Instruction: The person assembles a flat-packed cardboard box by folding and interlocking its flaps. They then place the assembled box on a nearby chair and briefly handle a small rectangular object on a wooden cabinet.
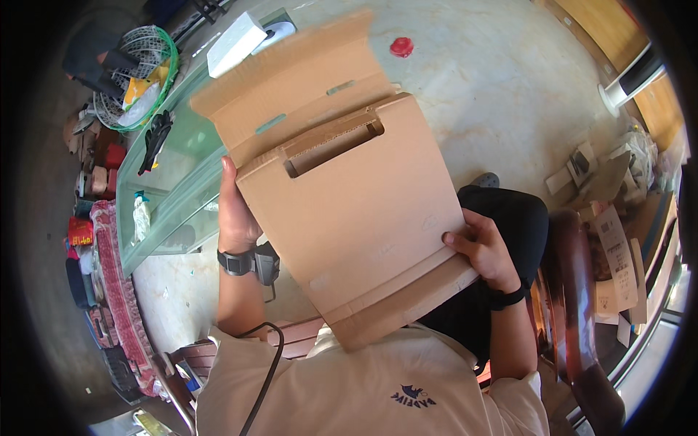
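Observation:
A brown cardboard box [363, 196] is held tilted in front of my chest. Its wide top flap [294, 83] stands folded out at the far end, with two slots in it. Below the flap, a long handle cutout opens in the upper panel. My left hand [238, 211] grips the box's left side, thumb up along the edge and its other fingers hidden behind. At the lower right corner my right hand [488, 251] holds on, its thumb on the panel and the other fingers around the edge. What the box contains cannot be seen.
A glass table [171, 192] stands to the left, with black gloves [154, 142] and a white box [236, 43] on it. Beyond is a green-rimmed wire basket [163, 80]. A red object [401, 47] lies on the floor. A wooden armrest [574, 305] and cardboard scraps [618, 254] are at right.

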### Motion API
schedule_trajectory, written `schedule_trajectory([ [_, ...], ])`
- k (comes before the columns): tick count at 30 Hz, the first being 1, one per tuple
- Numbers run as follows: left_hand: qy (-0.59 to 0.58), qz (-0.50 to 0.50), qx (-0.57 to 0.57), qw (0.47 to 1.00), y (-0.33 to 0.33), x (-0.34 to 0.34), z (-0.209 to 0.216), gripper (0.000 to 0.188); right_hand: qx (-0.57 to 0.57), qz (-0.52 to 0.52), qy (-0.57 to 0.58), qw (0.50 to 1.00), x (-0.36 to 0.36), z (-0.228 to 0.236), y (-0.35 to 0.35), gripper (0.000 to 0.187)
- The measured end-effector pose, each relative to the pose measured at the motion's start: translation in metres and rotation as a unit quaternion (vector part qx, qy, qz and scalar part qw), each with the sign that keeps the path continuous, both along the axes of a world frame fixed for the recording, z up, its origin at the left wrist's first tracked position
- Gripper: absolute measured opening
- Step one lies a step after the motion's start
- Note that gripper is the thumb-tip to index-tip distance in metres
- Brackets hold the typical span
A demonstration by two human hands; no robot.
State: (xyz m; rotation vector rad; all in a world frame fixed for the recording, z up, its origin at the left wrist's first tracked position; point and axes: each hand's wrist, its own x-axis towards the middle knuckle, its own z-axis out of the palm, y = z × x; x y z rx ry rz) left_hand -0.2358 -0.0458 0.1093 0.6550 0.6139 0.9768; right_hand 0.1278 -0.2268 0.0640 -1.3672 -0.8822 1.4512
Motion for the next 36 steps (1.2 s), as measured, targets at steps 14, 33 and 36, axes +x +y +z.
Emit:
schedule_trajectory([
  [14,0.064,0.045,0.088,0.993,-0.019,0.031,0.007,0.072,-0.01,0.01,-0.054,0.998,0.016,0.013,-0.017,0.041],
  [33,0.062,0.007,0.189,0.98,-0.015,0.07,0.025,0.078,0.132,0.076,-0.266,0.952,0.061,0.065,-0.005,0.073],
  [36,0.043,-0.03,0.181,0.982,-0.021,0.084,0.031,0.081,0.232,-0.003,-0.07,0.97,0.061,0.091,0.02,0.071],
])
